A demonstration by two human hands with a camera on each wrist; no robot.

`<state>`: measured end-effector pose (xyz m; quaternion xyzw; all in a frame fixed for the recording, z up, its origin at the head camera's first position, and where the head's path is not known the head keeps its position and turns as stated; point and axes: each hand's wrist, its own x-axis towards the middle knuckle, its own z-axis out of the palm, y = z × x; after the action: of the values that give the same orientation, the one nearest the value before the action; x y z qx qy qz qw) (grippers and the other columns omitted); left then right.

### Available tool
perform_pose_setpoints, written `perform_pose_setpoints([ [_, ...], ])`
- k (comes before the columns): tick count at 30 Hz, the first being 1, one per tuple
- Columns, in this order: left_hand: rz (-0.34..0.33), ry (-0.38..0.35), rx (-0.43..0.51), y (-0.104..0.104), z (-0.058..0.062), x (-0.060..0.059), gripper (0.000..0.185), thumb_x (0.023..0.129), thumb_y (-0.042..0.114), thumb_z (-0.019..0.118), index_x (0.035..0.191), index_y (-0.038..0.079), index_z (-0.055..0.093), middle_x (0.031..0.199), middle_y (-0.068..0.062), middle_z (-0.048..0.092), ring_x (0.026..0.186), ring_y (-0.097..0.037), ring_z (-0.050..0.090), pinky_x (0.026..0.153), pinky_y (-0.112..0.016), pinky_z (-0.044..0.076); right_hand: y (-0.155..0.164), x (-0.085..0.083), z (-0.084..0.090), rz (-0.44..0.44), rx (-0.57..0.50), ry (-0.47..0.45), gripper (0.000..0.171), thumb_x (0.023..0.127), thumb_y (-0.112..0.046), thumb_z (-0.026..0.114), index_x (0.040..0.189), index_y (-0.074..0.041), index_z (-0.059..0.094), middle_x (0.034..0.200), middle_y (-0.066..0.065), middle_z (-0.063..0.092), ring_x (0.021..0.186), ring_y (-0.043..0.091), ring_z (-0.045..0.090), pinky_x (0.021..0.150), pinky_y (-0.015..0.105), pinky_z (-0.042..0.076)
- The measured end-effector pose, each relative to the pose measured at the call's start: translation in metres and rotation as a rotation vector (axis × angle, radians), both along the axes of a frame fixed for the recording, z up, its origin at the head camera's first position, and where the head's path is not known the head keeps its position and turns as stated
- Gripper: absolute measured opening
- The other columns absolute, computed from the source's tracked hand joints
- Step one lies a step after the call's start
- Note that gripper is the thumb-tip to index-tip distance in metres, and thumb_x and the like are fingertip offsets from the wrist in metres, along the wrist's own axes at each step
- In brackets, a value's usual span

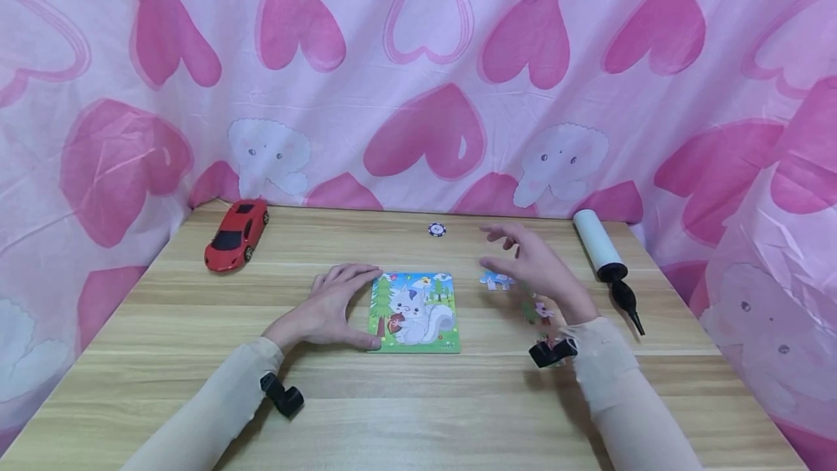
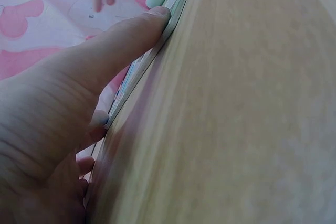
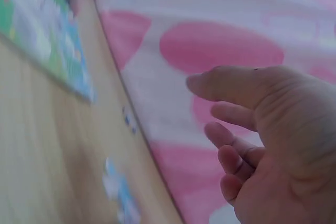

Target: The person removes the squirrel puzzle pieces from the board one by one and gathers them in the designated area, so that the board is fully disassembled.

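In the head view, a squirrel jigsaw puzzle (image 1: 421, 315) is laid flat on the wooden table (image 1: 392, 413), between the two hands. Its picture is shown as whole, with no gap made out, so that part may be judged complete; whether it is assembled or merely printed cannot be told. Loose puzzle pieces (image 1: 495, 281) are scattered to its right, some hidden by the right arm, and these are apparently left to be dealt with. The puzzle's left edge is spanned by the left hand (image 1: 327, 307), its thumb and fingers spread wide at the two left corners. Nothing is held by the right hand (image 1: 532, 260), which is raised over the pieces with its fingers parted and loosely bent. Farther off, a red toy car (image 1: 235, 235), a poker chip (image 1: 437, 230) and a white hand pump (image 1: 598, 244) are seen.

In the left wrist view, the puzzle's edge is touched by the left thumb (image 2: 157, 17) and, nearer the camera, by a fingertip; no tight grip is shown.

In the right wrist view, the right palm is seen unoccupied, fingers half curled, well apart from the puzzle; the pieces below are blurred.
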<state>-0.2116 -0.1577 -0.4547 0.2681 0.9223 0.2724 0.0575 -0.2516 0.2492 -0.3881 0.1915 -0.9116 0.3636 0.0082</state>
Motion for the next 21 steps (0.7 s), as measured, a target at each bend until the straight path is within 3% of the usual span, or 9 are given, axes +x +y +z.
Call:
perform_pose_setpoints([
  [10, -0.001, -0.011, 0.003, 0.000, 0.001, 0.000, 0.129, 0.069, 0.078, 0.093, 0.172, 0.019, 0.043, 0.175, -0.006, 0.040, 0.159, -0.038, 0.031, 0.122, -0.070, 0.029, -0.041, 0.014, 0.025, 0.043, -0.152, 0.016, 0.072, 0.096, -0.026, 0.091, 0.161, -0.020, 0.060, 0.138, 0.010, 0.067, 0.122, 0.034, 0.063, 0.101, 0.049, 0.054],
  [17, 0.001, -0.011, 0.002, -0.001, 0.000, 0.000, 0.128, 0.069, 0.078, 0.092, 0.172, 0.019, 0.043, 0.176, -0.006, 0.040, 0.159, -0.037, 0.030, 0.123, -0.070, 0.028, -0.068, 0.020, 0.018, 0.131, -0.198, 0.010, 0.074, 0.091, -0.022, 0.095, 0.157, -0.014, 0.062, 0.130, 0.009, 0.067, 0.115, 0.027, 0.066, 0.095, 0.047, 0.062],
  [21, -0.001, -0.012, 0.008, -0.002, -0.001, 0.000, 0.128, 0.070, 0.078, 0.092, 0.172, 0.019, 0.043, 0.176, -0.006, 0.040, 0.160, -0.038, 0.030, 0.124, -0.071, 0.027, -0.080, 0.024, 0.009, 0.168, -0.209, -0.016, 0.075, 0.090, -0.020, 0.096, 0.157, -0.012, 0.062, 0.128, 0.008, 0.068, 0.114, 0.033, 0.068, 0.092, 0.041, 0.063],
])
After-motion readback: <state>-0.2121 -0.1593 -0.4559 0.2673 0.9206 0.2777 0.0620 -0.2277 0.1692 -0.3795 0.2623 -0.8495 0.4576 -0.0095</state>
